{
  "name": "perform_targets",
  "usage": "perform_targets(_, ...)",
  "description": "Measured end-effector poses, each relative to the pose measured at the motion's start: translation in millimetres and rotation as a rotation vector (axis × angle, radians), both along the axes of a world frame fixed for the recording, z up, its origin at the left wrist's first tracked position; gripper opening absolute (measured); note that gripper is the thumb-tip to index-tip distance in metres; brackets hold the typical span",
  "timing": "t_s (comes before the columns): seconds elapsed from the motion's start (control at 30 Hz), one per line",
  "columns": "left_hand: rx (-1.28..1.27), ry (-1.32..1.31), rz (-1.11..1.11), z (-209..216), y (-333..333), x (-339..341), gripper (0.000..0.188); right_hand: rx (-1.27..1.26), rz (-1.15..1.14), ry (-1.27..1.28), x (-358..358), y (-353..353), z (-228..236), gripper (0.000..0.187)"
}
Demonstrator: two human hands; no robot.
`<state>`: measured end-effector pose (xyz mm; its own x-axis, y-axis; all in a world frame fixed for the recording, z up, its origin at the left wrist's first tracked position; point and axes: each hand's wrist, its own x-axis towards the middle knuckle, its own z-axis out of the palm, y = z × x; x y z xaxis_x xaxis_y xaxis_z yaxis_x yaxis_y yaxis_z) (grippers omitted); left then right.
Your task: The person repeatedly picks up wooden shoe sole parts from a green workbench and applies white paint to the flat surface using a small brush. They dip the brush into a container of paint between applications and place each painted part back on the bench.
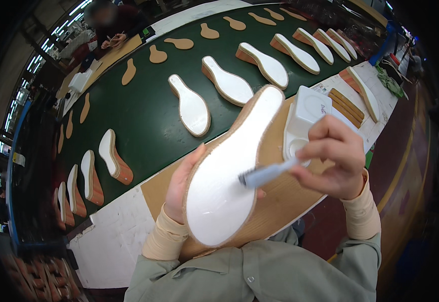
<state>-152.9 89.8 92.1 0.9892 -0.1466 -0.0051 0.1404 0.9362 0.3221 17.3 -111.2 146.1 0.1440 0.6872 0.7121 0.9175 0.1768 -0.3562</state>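
Observation:
My left hand is closed around the side of a wedge shoe sole, its white upper face turned toward me and its edge tan and rough. Part of that hand is hidden behind the sole. Between the thumb and fingers of my right hand is a brush with a pale blue handle. Its dark bristles meet the white face near the middle, slightly blurred. Just beyond the right hand stands a white plastic container with a small round opening at its near side.
A green conveyor belt carries several white-topped wedge soles and flat tan insoles. Brown sticks and another wedge sole lie right of the container. Under my hands is a brown board. Across the belt sits another person.

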Motion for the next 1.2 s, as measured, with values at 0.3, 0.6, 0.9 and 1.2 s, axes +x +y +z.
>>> perform_targets(0.3, -0.038, 0.042, 0.111, 0, -1, 8, 0.068, -0.232, 0.204, -0.038, -53, 7, -9, 0.017)
perform_targets(0.6, -0.002, -0.034, -0.015, -1, -1, 0, 0.069, -0.015, -0.061, -0.065, 14, 10, -3, 0.021)
perform_targets(0.9, -0.08, -0.044, -0.068, 0, 1, -4, 0.07, -0.027, 0.073, 0.029, 7, 0, 1, 0.021)
perform_targets(1.2, -0.111, 0.12, 0.007, 6, 3, -14, 0.072, -0.123, 0.188, -0.004, 1, -6, 5, 0.02)
